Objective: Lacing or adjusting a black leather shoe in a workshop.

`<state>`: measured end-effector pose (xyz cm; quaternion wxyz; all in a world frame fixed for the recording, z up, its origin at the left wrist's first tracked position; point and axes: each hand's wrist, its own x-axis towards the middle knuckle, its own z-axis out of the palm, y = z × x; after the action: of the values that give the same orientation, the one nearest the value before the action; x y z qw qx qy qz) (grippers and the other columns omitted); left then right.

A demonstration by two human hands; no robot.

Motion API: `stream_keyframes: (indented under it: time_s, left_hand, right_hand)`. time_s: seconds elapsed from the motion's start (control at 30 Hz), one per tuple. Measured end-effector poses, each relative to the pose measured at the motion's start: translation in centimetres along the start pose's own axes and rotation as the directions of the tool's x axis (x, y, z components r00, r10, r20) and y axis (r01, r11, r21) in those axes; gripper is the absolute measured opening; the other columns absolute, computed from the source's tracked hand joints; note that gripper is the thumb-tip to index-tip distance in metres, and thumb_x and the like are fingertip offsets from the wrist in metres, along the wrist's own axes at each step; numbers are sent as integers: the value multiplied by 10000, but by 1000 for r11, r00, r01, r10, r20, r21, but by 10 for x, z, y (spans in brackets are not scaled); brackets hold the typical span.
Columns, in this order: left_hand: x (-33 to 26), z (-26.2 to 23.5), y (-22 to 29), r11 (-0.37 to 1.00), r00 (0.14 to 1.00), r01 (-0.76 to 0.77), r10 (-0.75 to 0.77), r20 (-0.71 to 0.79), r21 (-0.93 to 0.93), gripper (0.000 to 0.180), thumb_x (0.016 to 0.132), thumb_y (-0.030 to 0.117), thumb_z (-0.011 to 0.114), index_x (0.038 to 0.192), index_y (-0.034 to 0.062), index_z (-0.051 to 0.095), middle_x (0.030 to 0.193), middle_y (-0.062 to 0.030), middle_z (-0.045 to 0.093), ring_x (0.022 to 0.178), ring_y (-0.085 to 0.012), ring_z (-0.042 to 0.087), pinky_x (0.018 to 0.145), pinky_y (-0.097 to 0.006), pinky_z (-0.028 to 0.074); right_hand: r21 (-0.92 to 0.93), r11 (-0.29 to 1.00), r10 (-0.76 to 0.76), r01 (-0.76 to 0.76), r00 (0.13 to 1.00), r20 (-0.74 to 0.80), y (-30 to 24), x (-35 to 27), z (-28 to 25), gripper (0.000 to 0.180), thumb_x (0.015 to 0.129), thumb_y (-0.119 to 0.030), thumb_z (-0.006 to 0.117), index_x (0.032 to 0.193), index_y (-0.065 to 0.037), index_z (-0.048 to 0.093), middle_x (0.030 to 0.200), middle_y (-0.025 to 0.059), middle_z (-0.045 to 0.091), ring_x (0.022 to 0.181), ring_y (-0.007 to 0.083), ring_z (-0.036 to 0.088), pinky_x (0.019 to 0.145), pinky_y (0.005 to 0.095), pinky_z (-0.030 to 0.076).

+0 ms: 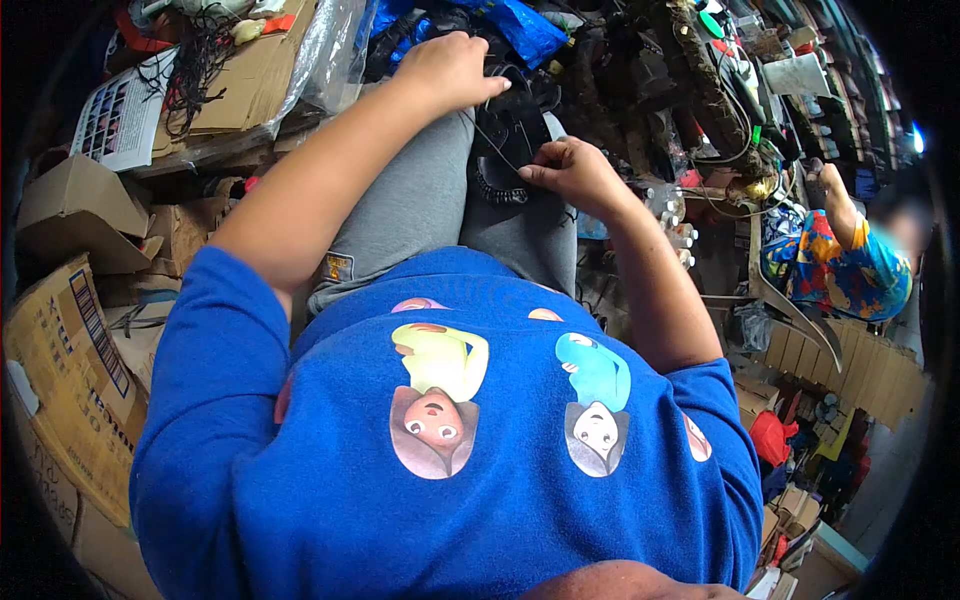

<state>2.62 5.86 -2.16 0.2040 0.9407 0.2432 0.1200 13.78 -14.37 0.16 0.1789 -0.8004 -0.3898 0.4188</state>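
Note:
A dark item [522, 118], perhaps a shoe or sandal, lies across my lap; a ribbed black edge [500, 182] shows at its near end. My left hand [450, 75] is closed at its far left side, thumb out toward it, and the other fingers are mostly hidden. A thin cord [492, 139] slants from below the left hand to my right hand [572, 172]. There the thumb and forefinger pinch together at the cord's end, beside the ribbed edge. Grey trousers [400, 195] cover my legs under the item.
Cardboard boxes [85, 215] and a flat cardboard sheet [245, 95] with tangled black cords [200, 75] are at left. Blue plastic [520, 30] lies ahead. Small bottles [680, 235] and a curved blade-like piece [800, 320] are at right, near another person in colourful clothes [840, 265].

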Motion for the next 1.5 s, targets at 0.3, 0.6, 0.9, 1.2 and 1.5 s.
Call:
stream_keyframes:
  time_s: [0.3, 0.6, 0.9, 1.2, 1.5]
  left_hand:
    - [25, 29, -9, 990, 984, 40, -62, 167, 134, 247, 720, 221, 692, 911, 66, 681, 980, -153, 656, 937, -331, 635, 800, -430, 514]
    - [-36, 22, 44, 741, 875, -423, 483, -23, -522, 179, 824, 157, 637, 975, 61, 641, 972, -120, 599, 926, -308, 602, 815, -375, 486]
    - [-9, 20, 49, 803, 800, -343, 522, 297, -488, 231, 770, 283, 717, 879, 85, 666, 930, -97, 563, 894, -266, 592, 789, -362, 476]
    - [0, 29, 49, 767, 770, -335, 558, 311, -547, 256, 735, 296, 741, 803, 73, 635, 876, -84, 557, 850, -256, 576, 746, -363, 461]
    - [18, 31, 37, 713, 671, -117, 569, 475, -691, 205, 768, 167, 714, 926, 38, 700, 928, -71, 639, 933, -187, 596, 856, -328, 463]
  right_hand:
    - [-223, 973, -153, 58, 885, -439, 13, -34, 33, 288, 778, -351, 708, 807, -64, 710, 787, 133, 578, 826, 316, 587, 711, 430, 461]
    - [-433, 883, -394, 180, 785, -477, 7, -22, 12, 280, 770, -325, 732, 839, -57, 692, 867, 135, 580, 812, 317, 606, 706, 414, 478]
    - [-7, 984, -172, 177, 944, -281, 26, -47, 8, 309, 829, -257, 658, 735, 24, 571, 648, 138, 534, 592, 210, 528, 561, 361, 429]
    - [179, 977, -80, 114, 980, -183, 19, -82, 1, 288, 875, -168, 609, 674, -7, 480, 612, 8, 430, 604, 80, 402, 534, 276, 353]
    - [-49, 971, -235, 233, 908, -347, 9, -86, -8, 181, 850, -86, 650, 1024, -86, 700, 780, 44, 544, 711, 120, 548, 639, 264, 443]
